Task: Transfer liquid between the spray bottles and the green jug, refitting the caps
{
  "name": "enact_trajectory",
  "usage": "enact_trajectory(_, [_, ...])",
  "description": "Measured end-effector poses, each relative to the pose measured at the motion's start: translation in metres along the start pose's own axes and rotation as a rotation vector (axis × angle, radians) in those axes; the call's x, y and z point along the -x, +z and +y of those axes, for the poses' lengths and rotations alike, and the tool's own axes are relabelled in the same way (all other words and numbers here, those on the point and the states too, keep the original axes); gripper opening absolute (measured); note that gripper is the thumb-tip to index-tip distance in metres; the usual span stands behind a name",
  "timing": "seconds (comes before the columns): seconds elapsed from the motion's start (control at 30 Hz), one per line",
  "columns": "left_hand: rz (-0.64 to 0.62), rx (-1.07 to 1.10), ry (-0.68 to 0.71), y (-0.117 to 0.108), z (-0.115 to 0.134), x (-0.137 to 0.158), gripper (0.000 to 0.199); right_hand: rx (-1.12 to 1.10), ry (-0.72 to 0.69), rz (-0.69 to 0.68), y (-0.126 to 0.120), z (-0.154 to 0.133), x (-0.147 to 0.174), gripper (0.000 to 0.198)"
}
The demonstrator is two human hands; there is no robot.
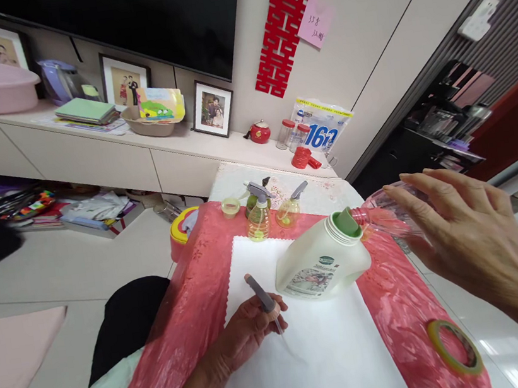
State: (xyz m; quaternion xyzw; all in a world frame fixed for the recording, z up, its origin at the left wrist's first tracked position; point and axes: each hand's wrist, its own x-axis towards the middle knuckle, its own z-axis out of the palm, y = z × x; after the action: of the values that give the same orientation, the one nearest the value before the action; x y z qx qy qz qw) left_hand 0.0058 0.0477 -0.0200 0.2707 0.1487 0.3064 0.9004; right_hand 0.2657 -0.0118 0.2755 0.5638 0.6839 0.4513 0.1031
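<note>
A clear plastic bottle [392, 209] is held sideways, right of centre, by the right hand [473, 226], its grip wrapped over the body with knuckles arched, apparently so the neck meets the green plastic spout [347, 224] of a cream plastic jug [319, 265] at centre. At lower centre, a grey plastic spray head [261, 293] is pinched between thumb and fingers of the left hand [248, 332], angled upward, seemingly to leave its thin clear tube [279, 327] free.
</note>
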Motion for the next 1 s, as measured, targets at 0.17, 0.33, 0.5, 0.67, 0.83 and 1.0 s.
enact_trajectory(0.17, [0.011,0.007,0.002,0.001,0.000,0.001,0.040,0.015,-0.040,0.032,-0.002,0.001,-0.002,0.039])
enact_trajectory(0.33, [0.016,-0.001,-0.004,0.002,0.002,0.002,0.041,0.001,-0.048,0.065,-0.001,0.002,-0.003,0.039])
enact_trajectory(0.5, [0.016,-0.006,-0.009,0.002,0.001,0.001,0.036,-0.004,-0.051,0.085,-0.001,0.003,-0.006,0.040])
enact_trajectory(0.67, [0.021,-0.002,-0.003,0.001,0.000,0.001,0.037,-0.020,-0.068,0.149,-0.003,0.004,-0.009,0.038])
enact_trajectory(0.83, [0.023,-0.004,-0.003,0.002,0.001,0.002,0.035,-0.018,-0.070,0.131,-0.004,0.005,-0.011,0.039])
enact_trajectory(1.0, [0.017,0.001,-0.002,0.002,0.001,0.002,0.035,-0.015,-0.071,0.146,-0.005,0.006,-0.012,0.039])
